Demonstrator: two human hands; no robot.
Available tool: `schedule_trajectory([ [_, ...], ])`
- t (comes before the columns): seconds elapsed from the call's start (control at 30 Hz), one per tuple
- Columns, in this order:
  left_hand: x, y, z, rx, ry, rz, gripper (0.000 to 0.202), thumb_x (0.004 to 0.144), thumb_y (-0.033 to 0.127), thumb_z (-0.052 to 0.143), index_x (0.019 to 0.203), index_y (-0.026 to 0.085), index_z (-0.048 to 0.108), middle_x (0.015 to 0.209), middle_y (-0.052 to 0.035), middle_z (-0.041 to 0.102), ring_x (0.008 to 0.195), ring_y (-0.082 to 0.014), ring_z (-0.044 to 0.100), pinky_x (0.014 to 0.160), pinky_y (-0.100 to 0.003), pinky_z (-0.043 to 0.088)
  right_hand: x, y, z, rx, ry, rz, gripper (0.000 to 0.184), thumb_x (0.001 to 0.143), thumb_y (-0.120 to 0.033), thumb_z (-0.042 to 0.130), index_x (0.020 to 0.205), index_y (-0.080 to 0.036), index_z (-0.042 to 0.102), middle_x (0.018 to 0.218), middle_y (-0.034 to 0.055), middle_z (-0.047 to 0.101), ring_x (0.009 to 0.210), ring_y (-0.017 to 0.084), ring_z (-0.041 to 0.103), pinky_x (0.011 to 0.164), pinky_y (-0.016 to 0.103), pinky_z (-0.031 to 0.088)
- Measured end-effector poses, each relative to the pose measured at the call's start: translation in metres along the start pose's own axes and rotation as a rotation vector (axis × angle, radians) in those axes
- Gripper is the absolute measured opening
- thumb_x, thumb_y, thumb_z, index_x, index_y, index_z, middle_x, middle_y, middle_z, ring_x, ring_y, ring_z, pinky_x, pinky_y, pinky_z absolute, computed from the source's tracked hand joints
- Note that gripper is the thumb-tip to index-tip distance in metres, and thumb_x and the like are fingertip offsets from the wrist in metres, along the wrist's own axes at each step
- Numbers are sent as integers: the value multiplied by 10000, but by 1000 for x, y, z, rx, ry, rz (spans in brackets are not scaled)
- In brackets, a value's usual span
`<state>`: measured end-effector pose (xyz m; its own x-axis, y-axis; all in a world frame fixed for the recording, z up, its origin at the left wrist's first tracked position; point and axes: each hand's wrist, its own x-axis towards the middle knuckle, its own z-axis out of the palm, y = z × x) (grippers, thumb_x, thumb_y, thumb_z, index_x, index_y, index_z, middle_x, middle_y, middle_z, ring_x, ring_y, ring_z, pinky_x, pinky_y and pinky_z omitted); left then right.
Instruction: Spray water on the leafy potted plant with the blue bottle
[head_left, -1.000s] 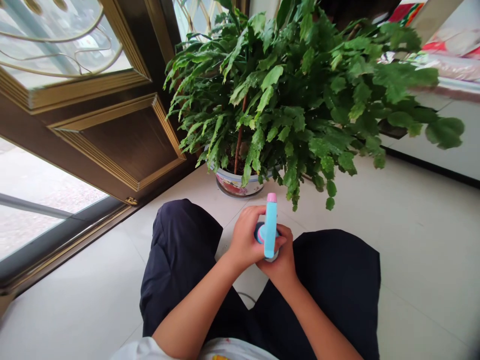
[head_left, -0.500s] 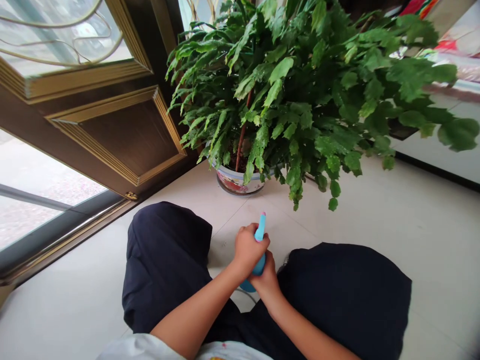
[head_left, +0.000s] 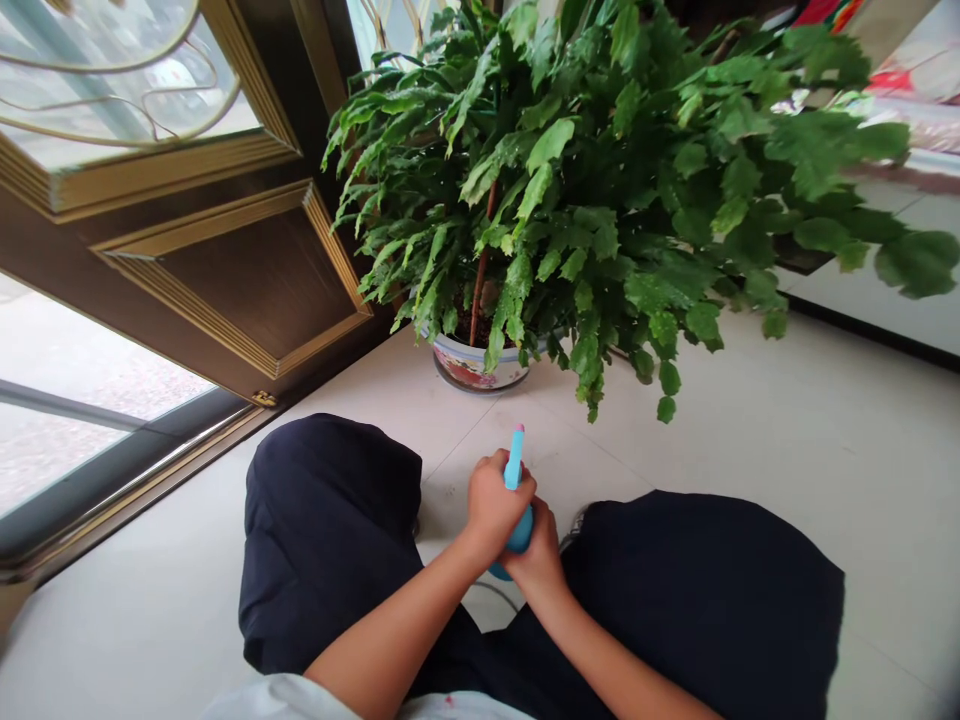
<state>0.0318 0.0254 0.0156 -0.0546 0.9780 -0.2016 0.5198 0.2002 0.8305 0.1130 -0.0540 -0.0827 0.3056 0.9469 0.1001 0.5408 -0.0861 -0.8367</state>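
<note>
Between my knees is a blue spray bottle [head_left: 519, 530] with a light-blue head and a pink nozzle tip pointing toward the plant. My left hand [head_left: 495, 503] wraps round its neck and trigger area, fingers closed. Lower down, my right hand [head_left: 538, 555] grips the bottle's body from the right side. The trigger itself is hidden by my fingers. Ahead stands a large leafy green potted plant [head_left: 585, 210], its leaves dotted with wet-looking specks. Its flower-patterned pot [head_left: 476, 368] rests on a dark saucer, partly covered by hanging leaves.
A dark door with gold trim [head_left: 255, 280] stands at the left, with a gap to the outside below it. Pale floor tiles [head_left: 810, 450] spread around the pot. My dark-clothed knees [head_left: 330, 530] flank the bottle. Long stems reach out to the right.
The bottle's head has shifted slightly left and its nozzle tilts a little differently. Both hands keep their hold. The view has moved slightly.
</note>
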Motion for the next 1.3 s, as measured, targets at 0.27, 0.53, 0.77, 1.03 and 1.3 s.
schedule_trajectory([
  [0.27, 6, 3, -6, -44, 18, 49, 127, 752, 172, 603, 870, 214, 623, 876, -44, 694, 874, -225, 631, 801, -328, 460, 8, -12, 4, 15, 1, -19, 720, 541, -329, 737, 1212, -215, 502, 980, 83, 636, 889, 330, 671, 749, 478, 570],
  [0.53, 8, -8, -6, -55, -21, -69, 86, 729, 166, 605, 791, 223, 586, 777, -17, 683, 712, -191, 619, 684, -296, 427, 2, -11, 10, -40, -8, 37, 698, 526, -327, 722, 1181, -215, 508, 938, 98, 625, 859, 358, 668, 716, 497, 564],
  [0.77, 12, -8, -8, -84, -25, -2, 138, 748, 184, 614, 879, 222, 626, 894, -34, 714, 827, -204, 647, 773, -307, 454, 2, -13, 13, -12, -16, 37, 736, 522, -329, 739, 1207, -219, 492, 945, 89, 624, 877, 357, 671, 746, 507, 570],
  [1.03, 9, -8, -14, -117, 37, 77, 121, 732, 153, 610, 836, 214, 613, 862, -22, 699, 821, -200, 630, 791, -321, 467, 11, -12, 5, -27, -57, -53, 726, 562, -338, 756, 1231, -204, 507, 1002, 115, 641, 917, 358, 670, 808, 539, 564],
  [1.3, 11, -4, -15, -73, 15, 80, 149, 687, 101, 602, 785, 213, 611, 817, -16, 694, 797, -198, 628, 792, -324, 479, 9, -16, 9, -51, 19, -38, 718, 545, -316, 756, 1208, -204, 506, 974, 110, 637, 894, 363, 662, 772, 534, 562],
])
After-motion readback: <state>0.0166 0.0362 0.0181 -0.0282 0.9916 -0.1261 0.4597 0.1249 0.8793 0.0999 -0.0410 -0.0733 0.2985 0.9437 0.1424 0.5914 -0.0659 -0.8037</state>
